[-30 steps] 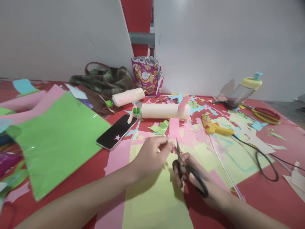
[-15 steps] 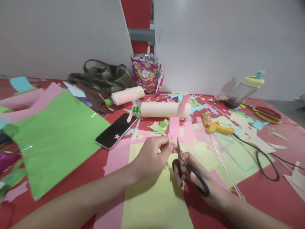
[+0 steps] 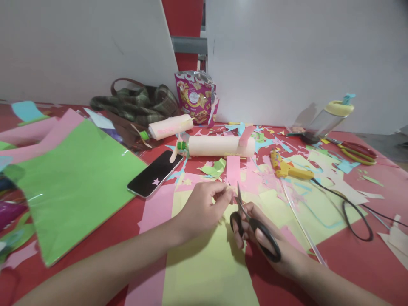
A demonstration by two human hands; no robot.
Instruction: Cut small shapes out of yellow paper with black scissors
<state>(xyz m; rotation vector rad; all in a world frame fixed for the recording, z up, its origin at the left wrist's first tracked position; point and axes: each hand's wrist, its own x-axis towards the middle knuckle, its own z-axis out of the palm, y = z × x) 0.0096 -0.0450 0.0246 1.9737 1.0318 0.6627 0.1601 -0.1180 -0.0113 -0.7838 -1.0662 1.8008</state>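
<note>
My left hand is closed in a pinch on a small pale-yellow paper piece, mostly covered by the fingertips. In my right hand are black-handled scissors, thumb and fingers through the loops. The blades point away from me, slightly apart, right beside the pinched paper. Beneath both hands lies a yellow paper sheet over a pink sheet. Just beyond the fingertips is a pink paper strip, in front of a paper-wrapped bottle with a green neck lying on its side.
To the left are a phone with a pink star on it and a green sheet pack. A yellow glue gun with a black cord lies right, near red-and-yellow-handled scissors. Behind stand a snack bag and a clear bottle.
Very little differs. The scissors have shifted a tiny bit in my right hand, while my left hand keeps its pinch in the same spot.
</note>
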